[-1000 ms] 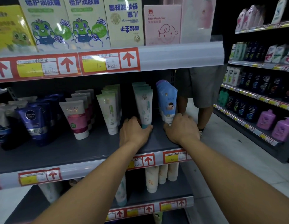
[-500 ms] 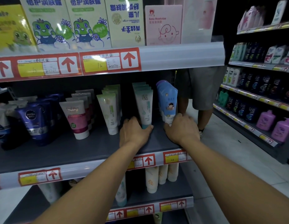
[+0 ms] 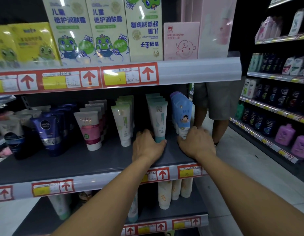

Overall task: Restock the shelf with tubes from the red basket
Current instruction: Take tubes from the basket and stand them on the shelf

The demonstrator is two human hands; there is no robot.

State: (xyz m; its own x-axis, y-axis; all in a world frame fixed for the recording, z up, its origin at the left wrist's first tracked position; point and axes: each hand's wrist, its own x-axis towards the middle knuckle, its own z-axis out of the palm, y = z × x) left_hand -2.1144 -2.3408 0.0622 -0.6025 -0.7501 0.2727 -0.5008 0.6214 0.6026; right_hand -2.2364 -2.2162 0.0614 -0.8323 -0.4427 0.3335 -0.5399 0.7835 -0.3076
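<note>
On the middle shelf (image 3: 79, 167), at its right end, the front white tube with a teal cap (image 3: 158, 123) stood cap-down, heading a row of like tubes running back into the dark. Left hand (image 3: 147, 147) was curled around the cap end, thumb at the cap's right side, fingers wrapped behind on the left; it had hold of that tube's base. Right hand (image 3: 196, 143) was half closed against the foot of the front blue pouch (image 3: 182, 114), fingertips touching its lower edge; whether it truly gripped or only pressed, I could not tell.

Against the frames a second and half a second back, almost nothing on the shelf had changed: same tube, same pouch, both hands at the same bases. My reading: no fresh stock being placed just then, only the front row being squared and held steady.

What did differ was the view. Head had tipped up, so the green frog boxes (image 3: 90, 31) and pink baby box (image 3: 181, 40) on the upper shelf filled more of the picture, and the price strip (image 3: 130, 76) sat lower.

Red basket was not in view. Further out, white-green tubes (image 3: 122, 123), a pink-banded tube (image 3: 89, 128) and dark blue tubes (image 3: 45, 128) stood leftward; another person's legs (image 3: 219, 126) showed past the shelf end.
</note>
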